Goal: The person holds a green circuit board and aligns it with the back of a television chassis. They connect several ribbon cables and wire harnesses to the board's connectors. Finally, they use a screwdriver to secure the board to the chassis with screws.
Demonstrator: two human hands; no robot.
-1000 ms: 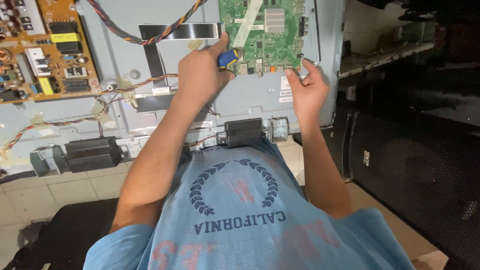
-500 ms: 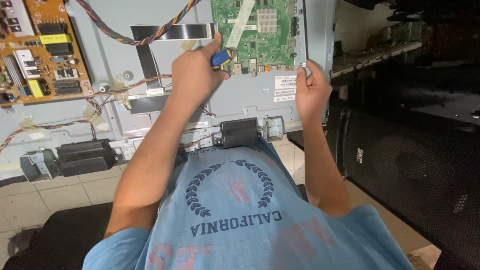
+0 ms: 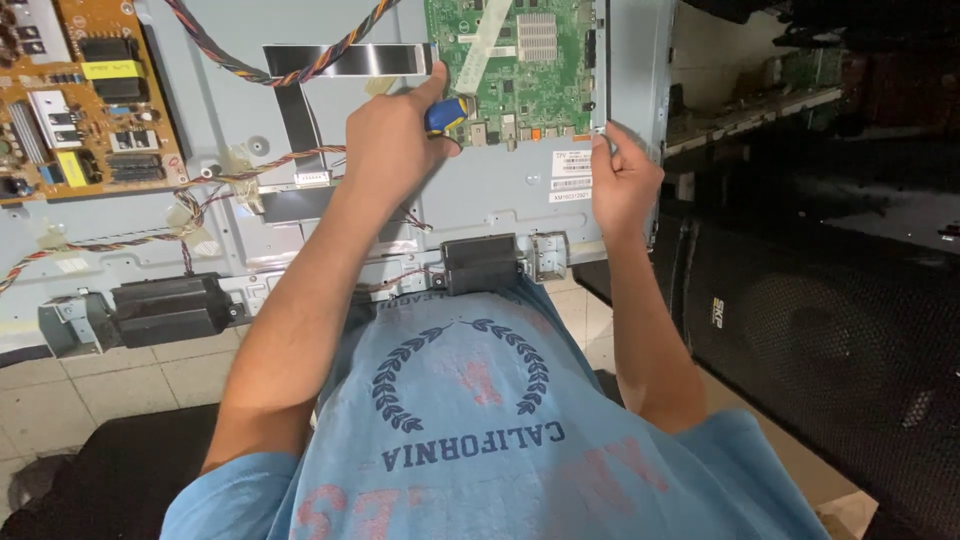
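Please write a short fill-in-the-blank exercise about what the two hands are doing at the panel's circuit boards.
1. The left hand grips a screwdriver with a blue and ____ handle.
2. The right hand touches the lower corner of the ____ circuit board.
3. The board at far left is ____.

Missing words: yellow; green; orange

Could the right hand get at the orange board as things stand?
Probably not without shifting: the right hand pinches the green board's corner, while the orange board lies far across the panel, beyond the left hand holding a screwdriver.

L hand [image 3: 392, 140] grips screwdriver [image 3: 447, 113] at green board [image 3: 520, 60].
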